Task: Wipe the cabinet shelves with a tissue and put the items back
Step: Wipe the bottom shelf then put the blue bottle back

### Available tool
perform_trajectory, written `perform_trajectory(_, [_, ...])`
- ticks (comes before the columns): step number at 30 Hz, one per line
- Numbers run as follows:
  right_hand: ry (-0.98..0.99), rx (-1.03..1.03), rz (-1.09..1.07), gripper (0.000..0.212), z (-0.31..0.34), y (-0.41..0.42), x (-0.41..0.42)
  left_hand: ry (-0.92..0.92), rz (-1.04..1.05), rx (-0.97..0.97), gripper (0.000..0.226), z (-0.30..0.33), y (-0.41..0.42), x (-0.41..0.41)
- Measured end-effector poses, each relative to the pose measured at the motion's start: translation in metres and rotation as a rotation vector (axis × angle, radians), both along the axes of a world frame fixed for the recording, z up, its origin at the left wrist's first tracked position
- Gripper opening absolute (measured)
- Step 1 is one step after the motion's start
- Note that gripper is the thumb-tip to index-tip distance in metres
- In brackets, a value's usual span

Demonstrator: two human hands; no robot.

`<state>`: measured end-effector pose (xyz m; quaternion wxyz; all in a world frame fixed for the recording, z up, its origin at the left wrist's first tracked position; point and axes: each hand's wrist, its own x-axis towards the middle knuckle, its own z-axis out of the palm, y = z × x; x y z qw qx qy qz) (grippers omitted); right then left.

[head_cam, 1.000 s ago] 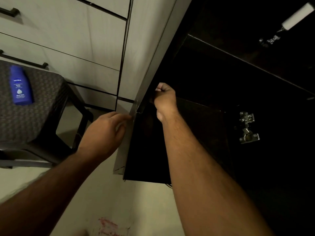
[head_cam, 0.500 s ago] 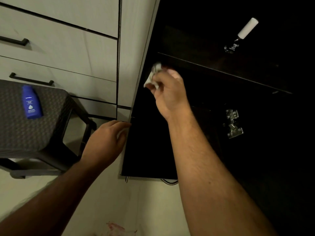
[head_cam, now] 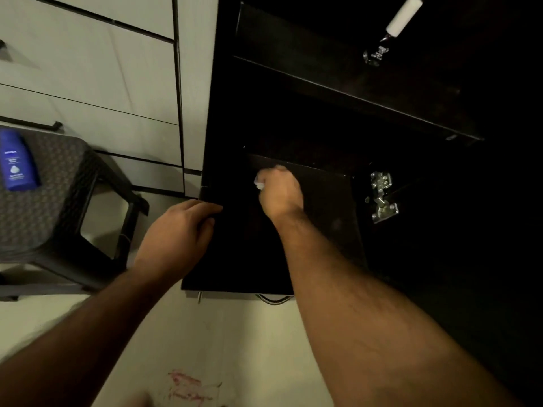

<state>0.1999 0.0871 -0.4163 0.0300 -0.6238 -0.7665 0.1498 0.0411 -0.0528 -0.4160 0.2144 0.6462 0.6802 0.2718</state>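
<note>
Head view, near to far. Pale floor (head_cam: 235, 348) at bottom of frame, reddish smudge (head_cam: 188, 386) low centre. Left hand (head_cam: 176, 239) centre-left, fingers curled over the front left edge of the dark cabinet (head_cam: 211, 113), gripping it, apparently for bracing. Right hand (head_cam: 279, 192) just right of centre, reaching into the lower compartment, fingers closed round a white tissue (head_cam: 258, 182) that peeks out on the hand's left side. Tissue pressed on or just above the lower shelf (head_cam: 329, 207); contact hard to confirm, interior too dark. Metal hinge (head_cam: 382, 198) right of the hand on the cabinet side. Upper shelf (head_cam: 352, 92) further back, bare as far as visible. White-handled object (head_cam: 402, 17) with a metal end, top right, identity unclear.

Mid-left: dark woven stool (head_cam: 53, 207) with a blue lotion bottle (head_cam: 17, 163) lying on it, well apart from the cabinet. Pale drawer fronts (head_cam: 88, 69) behind, upper left.

Progress, judged: wiping under way on lower shelf. Cannot tell whether upper shelf is done. Bottle not yet put back. Roughly mid-task, wipe to finish, then restock.
</note>
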Motion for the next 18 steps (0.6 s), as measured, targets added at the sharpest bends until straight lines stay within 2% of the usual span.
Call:
perform_trajectory(3, [-0.16, -0.006, -0.086, 0.038, 0.007, -0.002, 0.05, -0.003, -0.018, -0.006, 0.033, 0.003, 0.002, 0.012])
perform_trajectory(6, [-0.227, -0.104, -0.172, 0.036, 0.017, -0.012, 0.09, -0.021, -0.048, -0.004, 0.032, 0.007, 0.004, 0.026])
perform_trajectory(9, [-0.138, -0.185, -0.275, 0.031, 0.027, -0.019, 0.111, -0.014, -0.057, 0.008, 0.031, 0.01, 0.005, 0.039])
perform_trajectory(11, [-0.043, -0.093, -0.3, 0.033, 0.039, -0.02, 0.118, -0.007, -0.067, 0.011, 0.031, 0.014, 0.004, 0.048])
perform_trajectory(15, [-0.024, 0.085, -0.257, 0.036, 0.062, -0.015, 0.122, -0.004, -0.055, 0.049, 0.029, 0.025, 0.006, 0.059])
perform_trajectory(18, [0.049, -0.014, -0.303, 0.027, 0.046, -0.029, 0.125, 0.0, -0.031, 0.039, 0.03, 0.029, 0.004, 0.062])
